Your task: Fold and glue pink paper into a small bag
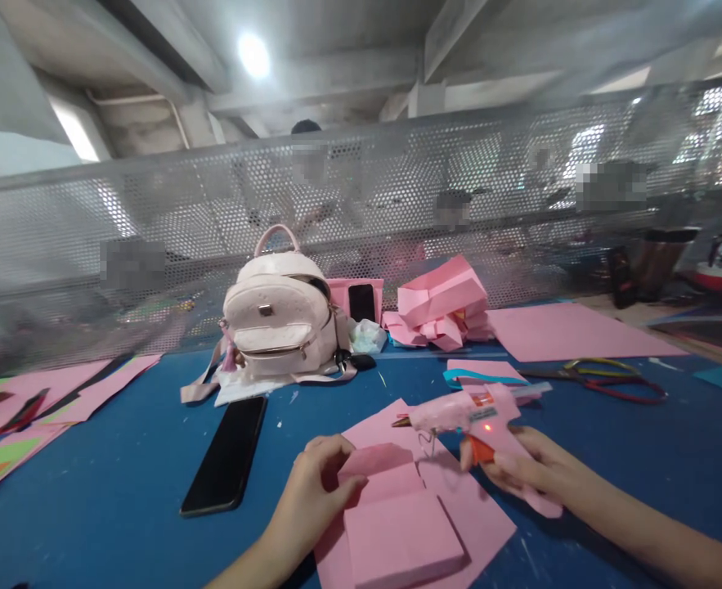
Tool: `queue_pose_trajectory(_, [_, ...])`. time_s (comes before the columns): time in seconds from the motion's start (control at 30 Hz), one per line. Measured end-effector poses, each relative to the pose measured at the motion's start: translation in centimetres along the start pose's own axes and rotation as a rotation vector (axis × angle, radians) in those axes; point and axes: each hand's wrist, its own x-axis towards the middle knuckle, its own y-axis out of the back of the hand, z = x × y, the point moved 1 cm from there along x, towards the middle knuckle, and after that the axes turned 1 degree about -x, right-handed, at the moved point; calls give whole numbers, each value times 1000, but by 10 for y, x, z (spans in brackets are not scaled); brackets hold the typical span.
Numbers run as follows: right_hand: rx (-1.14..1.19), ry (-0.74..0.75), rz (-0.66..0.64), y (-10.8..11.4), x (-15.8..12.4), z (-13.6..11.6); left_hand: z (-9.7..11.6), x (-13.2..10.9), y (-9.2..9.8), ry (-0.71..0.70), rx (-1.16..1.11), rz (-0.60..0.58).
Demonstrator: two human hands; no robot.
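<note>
My right hand (pixel 520 466) is wrapped round a pink hot glue gun (pixel 459 415) with an orange trigger and a small lit red light. Its nozzle points left, above the pink paper. A clear glue stick (pixel 538 389) pokes out of the back. With thumb and fingers, my left hand (pixel 319 483) pinches the raised flap of a folded pink paper box (pixel 401 532). Under the box lies a flat pink paper sheet (pixel 483 515) on the blue table (pixel 133 483).
A black phone (pixel 226 458) lies left of my left hand. Behind it stands a white backpack (pixel 278 315). Scissors (pixel 606 376), crumpled pink paper (pixel 443 303) and a large pink sheet (pixel 575 330) lie to the right. Coloured papers (pixel 91 388) are at far left, before a perforated metal screen (pixel 213 213).
</note>
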Motion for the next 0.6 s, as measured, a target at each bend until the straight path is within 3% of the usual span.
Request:
queue_pose_trajectory(0.1, [279, 10, -101, -21, 18, -2, 1, 0, 1, 2, 4, 10])
queue_pose_trajectory(0.2, [375, -31, -127, -33, 19, 3, 6, 1, 4, -11, 15, 24])
queue_pose_trajectory(0.43, [196, -108, -32, -26, -11, 27, 10, 1, 6, -61, 35, 31])
queue_pose_trajectory(0.6, [131, -105, 21, -29, -18, 33, 10, -1, 5, -162, 30, -6])
